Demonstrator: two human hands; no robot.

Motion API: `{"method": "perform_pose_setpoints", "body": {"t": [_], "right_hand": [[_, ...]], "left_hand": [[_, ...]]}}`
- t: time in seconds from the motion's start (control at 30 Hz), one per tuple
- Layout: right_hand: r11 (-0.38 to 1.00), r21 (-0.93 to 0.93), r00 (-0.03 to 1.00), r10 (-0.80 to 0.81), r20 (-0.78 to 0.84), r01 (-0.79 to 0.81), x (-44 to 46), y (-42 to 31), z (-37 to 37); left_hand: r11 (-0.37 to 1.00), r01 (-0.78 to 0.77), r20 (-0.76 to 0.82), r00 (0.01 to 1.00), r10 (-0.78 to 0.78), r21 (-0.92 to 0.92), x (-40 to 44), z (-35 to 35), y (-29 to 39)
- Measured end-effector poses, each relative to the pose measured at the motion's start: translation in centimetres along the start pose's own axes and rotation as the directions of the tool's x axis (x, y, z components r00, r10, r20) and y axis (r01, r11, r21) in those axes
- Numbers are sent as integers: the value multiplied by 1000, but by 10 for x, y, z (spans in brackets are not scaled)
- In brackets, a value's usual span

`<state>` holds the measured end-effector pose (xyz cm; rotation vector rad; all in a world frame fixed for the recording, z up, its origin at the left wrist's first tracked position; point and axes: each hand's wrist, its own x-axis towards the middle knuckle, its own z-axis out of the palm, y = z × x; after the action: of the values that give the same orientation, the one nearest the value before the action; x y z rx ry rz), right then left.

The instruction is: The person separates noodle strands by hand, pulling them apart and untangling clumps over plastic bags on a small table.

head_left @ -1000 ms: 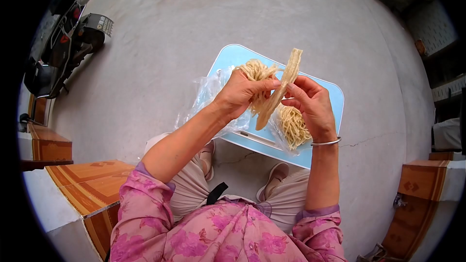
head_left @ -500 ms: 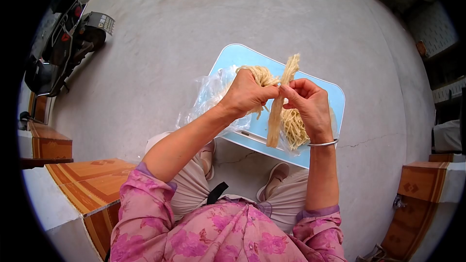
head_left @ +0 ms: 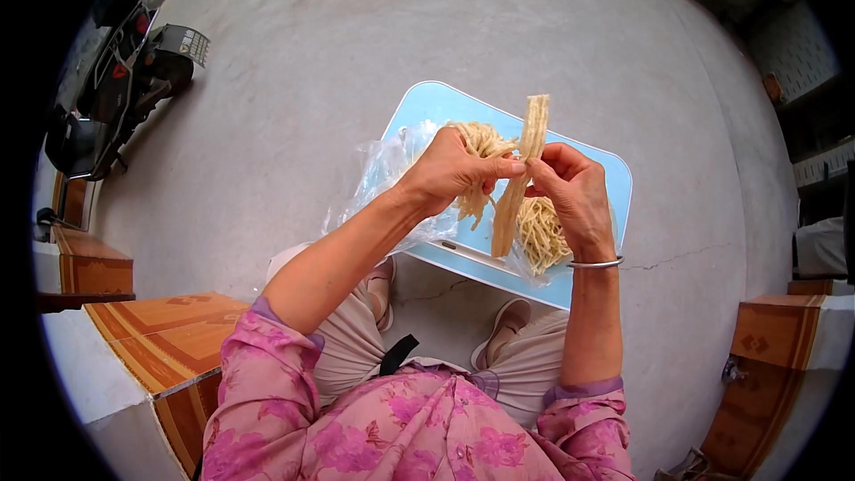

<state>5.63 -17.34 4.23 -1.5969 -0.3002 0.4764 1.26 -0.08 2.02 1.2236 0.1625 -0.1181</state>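
My left hand (head_left: 452, 169) is closed round a bundle of pale, noodle-like strips (head_left: 481, 139), whose ends hang out below the fingers. Its thumb reaches to the edge of a wide, flat, ribbed strip (head_left: 534, 125). That strip is pinched between the thumb and fingers of my right hand (head_left: 573, 189) and stands nearly upright, leaning slightly. Below the right hand, a pile of thin pale strips (head_left: 543, 236) lies on clear plastic on the light-blue folding table (head_left: 427, 100). A crumpled clear plastic bag (head_left: 378, 183) lies beneath my left wrist.
A slot (head_left: 468, 251) runs along the table's near edge. My feet are on the concrete floor (head_left: 312, 80) below it. A parked scooter (head_left: 125, 80) is at the far left. Brown tiled steps (head_left: 169, 325) stand at the left, and a similar tiled block (head_left: 766, 347) at the right.
The flat strip has turned slightly, showing more of its broad face, and its lower end has risen a little. My left thumb has stretched further toward it. Both hands keep their hold.
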Motion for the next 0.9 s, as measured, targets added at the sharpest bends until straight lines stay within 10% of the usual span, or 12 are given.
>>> {"method": "perform_pose_setpoints", "body": {"t": [0.23,0.63,0.77,0.9], "right_hand": [[993,-82,994,-87,-69,81,1,11,4],[955,-231,573,-297,-764,186,-1,12,-149],[861,335,813,-142,-564,382,-7,-2,-137],[736,653,984,-144,-105,178,4,-1,-82]], "left_hand": [[977,-140,-118,980,160,159,4,3,-10],[739,-360,-367,916,163,-570,7,-70,50],[820,-220,-198,971,133,-528,2,-50,47],[907,-93,-18,995,95,-411,-1,-31,30]]}}
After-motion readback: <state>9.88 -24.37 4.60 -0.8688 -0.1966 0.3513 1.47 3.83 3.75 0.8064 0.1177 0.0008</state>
